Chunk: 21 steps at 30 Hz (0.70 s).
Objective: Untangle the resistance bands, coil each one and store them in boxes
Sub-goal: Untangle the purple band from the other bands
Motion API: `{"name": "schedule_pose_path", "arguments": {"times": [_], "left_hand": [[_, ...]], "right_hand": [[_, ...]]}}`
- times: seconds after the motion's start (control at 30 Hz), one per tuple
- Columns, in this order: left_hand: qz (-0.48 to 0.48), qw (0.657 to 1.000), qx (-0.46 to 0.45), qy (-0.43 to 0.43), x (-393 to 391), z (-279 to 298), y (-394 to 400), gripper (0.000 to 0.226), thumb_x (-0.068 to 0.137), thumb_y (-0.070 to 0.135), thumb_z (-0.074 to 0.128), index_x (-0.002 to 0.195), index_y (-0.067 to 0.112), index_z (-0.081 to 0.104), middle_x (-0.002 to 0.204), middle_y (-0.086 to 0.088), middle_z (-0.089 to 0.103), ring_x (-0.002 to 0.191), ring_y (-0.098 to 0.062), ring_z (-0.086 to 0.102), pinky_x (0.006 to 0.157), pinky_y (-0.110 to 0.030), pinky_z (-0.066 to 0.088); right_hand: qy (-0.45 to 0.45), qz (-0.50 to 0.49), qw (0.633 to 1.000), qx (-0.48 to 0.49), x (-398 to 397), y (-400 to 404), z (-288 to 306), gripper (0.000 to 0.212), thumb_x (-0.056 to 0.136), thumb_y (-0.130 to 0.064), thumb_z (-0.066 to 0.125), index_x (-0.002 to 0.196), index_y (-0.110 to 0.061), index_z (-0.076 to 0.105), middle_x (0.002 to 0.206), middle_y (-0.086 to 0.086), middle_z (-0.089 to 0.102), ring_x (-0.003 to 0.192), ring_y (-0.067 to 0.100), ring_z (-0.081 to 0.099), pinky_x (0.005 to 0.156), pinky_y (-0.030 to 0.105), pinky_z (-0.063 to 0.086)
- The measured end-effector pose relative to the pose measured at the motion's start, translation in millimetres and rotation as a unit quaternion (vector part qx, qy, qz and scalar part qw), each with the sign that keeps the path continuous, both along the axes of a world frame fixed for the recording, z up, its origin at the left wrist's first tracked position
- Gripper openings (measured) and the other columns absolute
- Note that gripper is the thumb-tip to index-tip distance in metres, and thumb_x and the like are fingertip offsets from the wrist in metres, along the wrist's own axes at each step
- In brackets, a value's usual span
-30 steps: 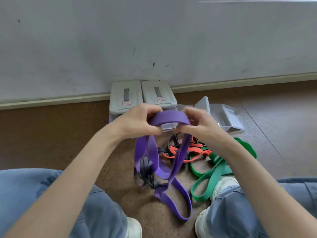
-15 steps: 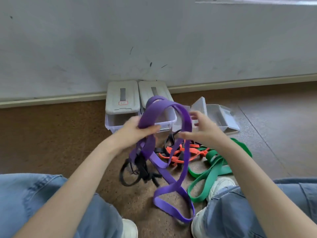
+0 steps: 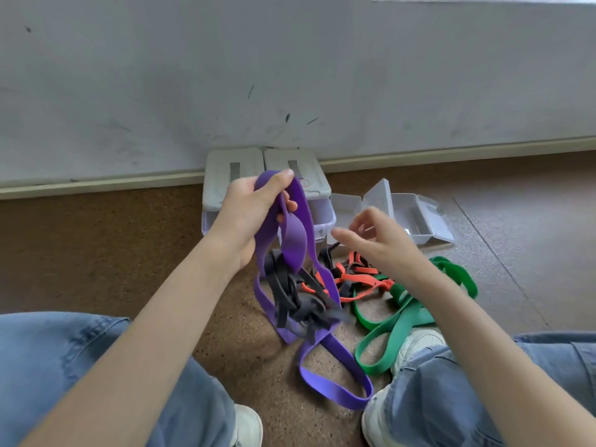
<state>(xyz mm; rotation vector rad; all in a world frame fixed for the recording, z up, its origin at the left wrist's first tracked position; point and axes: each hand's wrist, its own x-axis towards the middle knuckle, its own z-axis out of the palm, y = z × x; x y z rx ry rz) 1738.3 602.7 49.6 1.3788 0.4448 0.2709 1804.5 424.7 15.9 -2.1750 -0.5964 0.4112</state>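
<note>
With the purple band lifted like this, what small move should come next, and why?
Probably the right hand, open and holding nothing, should reach down and pull the black band free. The left hand grips the purple band up high, and the black band hangs tangled around it lower down, so the purple band cannot be coiled yet.
</note>
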Motion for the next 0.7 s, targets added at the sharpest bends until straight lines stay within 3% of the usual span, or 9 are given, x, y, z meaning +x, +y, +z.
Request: {"name": "schedule_pose_path", "arguments": {"times": [0.07,0.1,0.17,0.27,0.37,0.43,0.53,0.63,0.7], "left_hand": [[0.037,0.999,-0.038,0.008,2.8,-0.9,1.3,0.023,0.089,0.027,0.06,0.071,0.014,0.059,0.051,0.006,0.061,0.051,-0.006,0.057,0.05,-0.015,0.045],[0.04,0.998,-0.048,0.01,3.8,-1.0,-0.2,0.022,0.089,0.028,0.06,0.072,0.014,0.059,0.052,0.006,0.061,0.052,-0.006,0.057,0.05,-0.016,0.046],[0.029,0.999,-0.043,0.009,4.6,-2.0,-2.9,0.021,0.089,0.03,0.06,0.075,0.015,0.06,0.054,0.006,0.063,0.054,-0.006,0.06,0.053,-0.016,0.05],[0.04,0.999,0.012,0.004,4.6,-5.5,2.0,0.018,0.09,0.03,0.059,0.084,0.013,0.06,0.062,0.004,0.066,0.06,-0.007,0.063,0.06,-0.022,0.053],[0.028,0.99,0.134,0.04,1.7,-14.1,17.8,0.028,0.087,0.029,0.061,0.106,0.009,0.058,0.086,-0.004,0.066,0.081,-0.017,0.063,0.075,-0.031,0.051],[-0.076,0.994,0.05,0.055,-1.9,-24.3,22.8,0.044,0.077,0.031,0.07,0.116,0.017,0.056,0.102,-0.001,0.066,0.095,-0.018,0.061,0.079,-0.03,0.05],[-0.246,0.966,-0.01,0.084,-9.9,-39.1,21.5,0.06,0.072,0.034,0.073,0.126,0.036,0.047,0.123,0.01,0.062,0.114,-0.011,0.059,0.094,-0.034,0.045],[-0.293,0.954,-0.036,0.045,-10.7,-48.1,12.3,0.058,0.076,0.018,0.072,0.127,0.031,0.047,0.119,0.001,0.066,0.109,-0.021,0.063,0.084,-0.031,0.054],[-0.25,0.964,0.079,0.042,-7.9,-46.8,8.4,0.048,0.075,0.007,0.074,0.114,0.028,0.054,0.105,0.002,0.07,0.099,-0.015,0.066,0.075,-0.018,0.053]], "right_hand": [[0.103,0.124,0.986,-0.033,-8.1,2.4,3.0,0.061,0.066,-0.069,0.065,0.104,-0.021,0.056,0.102,-0.007,0.064,0.091,0.008,0.063,0.076,0.021,0.052],[0.125,0.175,0.975,-0.061,-17.9,7.7,-1.5,0.063,0.065,-0.065,0.069,0.11,-0.024,0.053,0.108,-0.011,0.062,0.094,0.002,0.061,0.079,0.018,0.051],[0.078,0.219,0.969,-0.085,-34.1,19.9,-20.4,0.061,0.072,-0.041,0.075,0.123,-0.023,0.045,0.114,-0.009,0.06,0.096,0.004,0.06,0.08,0.016,0.05],[0.019,0.168,0.984,-0.057,-34.0,26.2,-29.9,0.041,0.079,-0.013,0.069,0.115,-0.014,0.05,0.106,0.002,0.065,0.091,0.015,0.064,0.078,0.025,0.055],[0.111,0.099,0.988,0.033,-14.0,13.0,-17.9,0.025,0.082,-0.011,0.067,0.106,-0.016,0.061,0.093,0.0,0.071,0.081,0.01,0.068,0.069,0.023,0.055],[0.161,0.087,0.977,0.11,-5.5,5.1,-7.7,0.015,0.084,-0.012,0.065,0.098,-0.018,0.069,0.086,0.001,0.074,0.077,0.01,0.07,0.065,0.02,0.052],[0.235,0.106,0.937,0.235,-2.3,-2.8,2.9,0.016,0.085,-0.016,0.063,0.096,-0.019,0.073,0.092,0.006,0.074,0.083,0.017,0.07,0.067,0.022,0.053],[0.232,0.127,0.937,0.229,-0.4,-3.9,8.0,0.019,0.085,-0.012,0.063,0.099,-0.022,0.072,0.094,0.007,0.073,0.082,0.018,0.07,0.066,0.021,0.054],[0.192,0.117,0.961,0.162,2.0,-4.7,11.5,0.021,0.084,-0.008,0.065,0.095,-0.025,0.072,0.09,0.007,0.073,0.078,0.017,0.071,0.064,0.02,0.055]]}}
